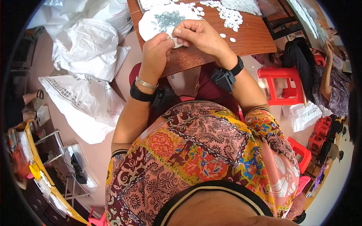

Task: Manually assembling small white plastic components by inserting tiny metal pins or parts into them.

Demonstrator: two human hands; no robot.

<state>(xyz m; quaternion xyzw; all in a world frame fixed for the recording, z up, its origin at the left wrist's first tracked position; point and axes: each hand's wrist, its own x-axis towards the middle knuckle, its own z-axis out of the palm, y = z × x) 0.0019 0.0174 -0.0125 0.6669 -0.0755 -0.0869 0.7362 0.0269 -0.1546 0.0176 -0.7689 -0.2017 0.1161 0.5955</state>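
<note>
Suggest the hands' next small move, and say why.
Probably a gentle press together: the left hand and right hand meet, fingers pinched, at the near edge of the white round tray of dark bits; any held piece is too small to tell.

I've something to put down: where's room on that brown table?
Bare wood lies between the two loose white ovals and the table's right edge. Crowded: the back, with white pieces; left to middle, with the round white thing, left hand and right hand.

Brown table (254, 34), white plate (146, 28), dark green bits (168, 20)
White ovals (230, 17) show past the right hand (205, 37), white sacks (88, 45) left of the left hand (155, 54); below both, the floral patchwork shirt (196, 147) is pink, maroon and yellow.
</note>
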